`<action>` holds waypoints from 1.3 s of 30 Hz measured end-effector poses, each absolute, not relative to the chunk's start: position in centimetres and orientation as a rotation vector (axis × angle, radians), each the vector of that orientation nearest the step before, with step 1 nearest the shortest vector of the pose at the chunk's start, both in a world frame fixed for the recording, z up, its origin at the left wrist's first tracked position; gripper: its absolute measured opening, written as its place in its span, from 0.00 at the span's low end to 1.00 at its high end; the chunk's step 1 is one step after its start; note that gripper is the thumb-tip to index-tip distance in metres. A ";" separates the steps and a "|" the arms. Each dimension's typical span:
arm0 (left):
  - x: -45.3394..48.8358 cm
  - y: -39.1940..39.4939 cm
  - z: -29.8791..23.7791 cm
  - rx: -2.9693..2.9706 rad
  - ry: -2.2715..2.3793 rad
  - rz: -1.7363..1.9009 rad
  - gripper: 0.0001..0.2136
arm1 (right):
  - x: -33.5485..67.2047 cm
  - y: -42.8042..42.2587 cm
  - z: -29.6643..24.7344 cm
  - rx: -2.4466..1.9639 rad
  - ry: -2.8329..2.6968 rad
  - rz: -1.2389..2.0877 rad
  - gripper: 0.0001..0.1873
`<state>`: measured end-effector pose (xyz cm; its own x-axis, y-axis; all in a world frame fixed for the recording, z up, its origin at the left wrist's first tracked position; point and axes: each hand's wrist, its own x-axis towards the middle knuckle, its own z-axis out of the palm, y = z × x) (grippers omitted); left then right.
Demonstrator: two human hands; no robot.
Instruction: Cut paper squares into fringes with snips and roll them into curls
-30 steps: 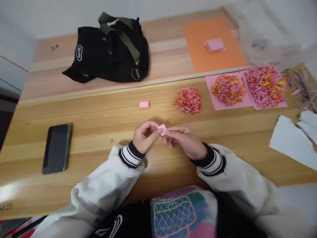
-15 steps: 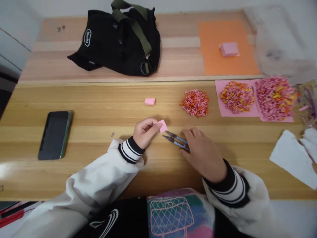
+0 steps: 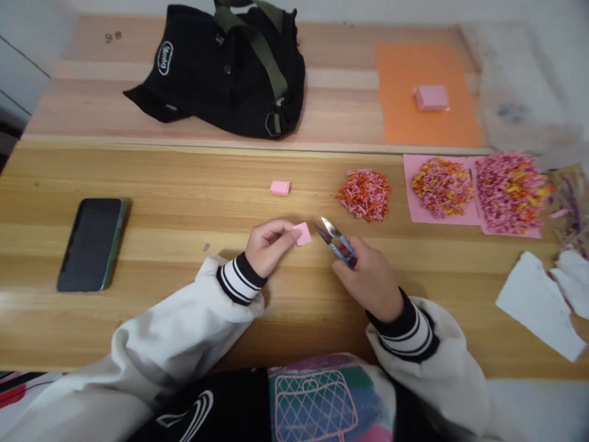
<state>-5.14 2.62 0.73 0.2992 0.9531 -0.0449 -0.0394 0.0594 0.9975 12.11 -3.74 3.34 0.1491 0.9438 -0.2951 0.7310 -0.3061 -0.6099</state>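
Between the thumb and fingers of my left hand [image 3: 271, 247] is a small pink square of paper [image 3: 302, 234], pinched at its left edge. My right hand [image 3: 370, 273] grips a pair of blue-handled thread snips [image 3: 339, 244]. Their two pointed blades are spread apart and point up and left, a short way right of the paper without touching it. Beyond my left hand lies a small stack of pink paper pieces [image 3: 280, 188]. A heap of pink and orange rolled bits [image 3: 365, 194] sits past the snips.
Two more heaps of coloured bits lie on pink sheets [image 3: 416, 212] to the right. Behind them, a pink block [image 3: 431, 98] rests on an orange sheet [image 3: 393, 126]. A black bag [image 3: 239, 80] lies at the back, a phone [image 3: 92, 244] at left, torn white paper [image 3: 536, 304] at right.
My right hand has turned and lifted the snips, so their blades now point more upward and stand apart from the paper. My left hand still holds the pink paper in nearly the same place.
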 end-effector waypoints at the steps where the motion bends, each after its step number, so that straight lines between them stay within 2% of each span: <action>1: -5.2 2.6 0.7 1.257 0.970 0.968 0.14 | 12.1 -3.8 3.1 -1.997 -1.482 1.027 0.04; 3: -5.2 2.6 0.7 1.239 0.959 0.967 0.13 | 11.8 -3.8 2.8 -1.758 -1.216 1.260 0.06; 7: -5.1 2.4 1.0 1.208 0.972 0.972 0.12 | 10.6 -4.2 2.5 -1.405 -0.797 1.661 0.18; 14: -4.4 1.2 1.3 1.056 1.023 1.003 0.10 | 8.9 -5.1 1.7 -1.024 -0.629 1.918 0.23; 39: -4.4 1.4 0.9 0.939 1.056 1.000 0.11 | 8.1 -5.6 1.3 -1.057 -0.724 1.897 0.23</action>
<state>-4.40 1.43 0.85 0.1816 0.9539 -0.2390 -0.1865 0.2720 0.9440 8.10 -5.63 1.32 -0.3045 0.8660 -0.3967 -0.3815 -0.4925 -0.7822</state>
